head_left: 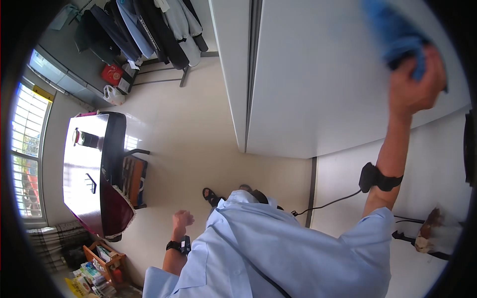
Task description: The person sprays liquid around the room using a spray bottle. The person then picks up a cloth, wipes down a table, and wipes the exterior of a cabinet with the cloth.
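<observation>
My right hand point(417, 87) is raised at the upper right, its fingers wrapped round a blue cloth point(397, 30). The cloth lies against a large white door panel point(318, 74), and its upper part is blurred. Low beside my body hangs my left hand point(183, 220), fingers loosely curled with nothing visible in them. A black strap with a small device point(185, 245) sits on the left wrist. Another black strapped device point(380, 178) is on my right forearm, with a cable running from it.
To the left stands a table point(82, 164) with a glossy top, a jar point(88, 139) on it. Clothes hang on a rack point(184, 77) at the upper left. A wooden box point(99, 256) with various items sits at the lower left. Pale tiled floor point(189, 134) lies between.
</observation>
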{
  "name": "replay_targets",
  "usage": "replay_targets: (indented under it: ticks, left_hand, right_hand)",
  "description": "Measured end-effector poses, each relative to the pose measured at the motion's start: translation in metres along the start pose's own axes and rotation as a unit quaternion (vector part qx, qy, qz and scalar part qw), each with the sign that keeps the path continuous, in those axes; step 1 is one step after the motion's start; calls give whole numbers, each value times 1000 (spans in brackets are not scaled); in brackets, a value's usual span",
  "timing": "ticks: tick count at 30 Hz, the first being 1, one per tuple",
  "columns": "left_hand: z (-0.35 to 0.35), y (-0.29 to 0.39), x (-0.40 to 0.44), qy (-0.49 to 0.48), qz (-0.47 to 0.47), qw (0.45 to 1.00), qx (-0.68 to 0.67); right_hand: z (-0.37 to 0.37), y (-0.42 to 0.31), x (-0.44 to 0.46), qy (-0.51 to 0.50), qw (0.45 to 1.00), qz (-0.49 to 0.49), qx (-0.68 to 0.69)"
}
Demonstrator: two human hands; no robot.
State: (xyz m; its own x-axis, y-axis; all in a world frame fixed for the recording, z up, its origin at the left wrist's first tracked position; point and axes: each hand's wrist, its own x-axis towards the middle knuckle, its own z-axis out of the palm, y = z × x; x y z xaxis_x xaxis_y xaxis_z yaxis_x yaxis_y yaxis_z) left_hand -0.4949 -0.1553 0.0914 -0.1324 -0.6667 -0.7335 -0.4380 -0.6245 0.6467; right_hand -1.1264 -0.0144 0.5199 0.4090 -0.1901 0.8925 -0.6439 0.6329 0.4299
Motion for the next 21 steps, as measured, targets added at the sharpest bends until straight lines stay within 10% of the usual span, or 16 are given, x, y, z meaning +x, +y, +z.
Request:
replay_targets:
  ticks: [5, 16, 21]
  left_hand:
    - [10, 16, -11, 8, -8, 1000, 29]
    - [1, -18, -25, 29, -65, 997, 30]
    - [13, 3, -44, 51, -53, 997, 33]
  right_hand:
    - [13, -37, 13, 41, 996, 53, 52]
    - [-33, -203, -182, -351, 772, -50, 528]
    - [-42, -241, -283, -368, 768, -206, 482]
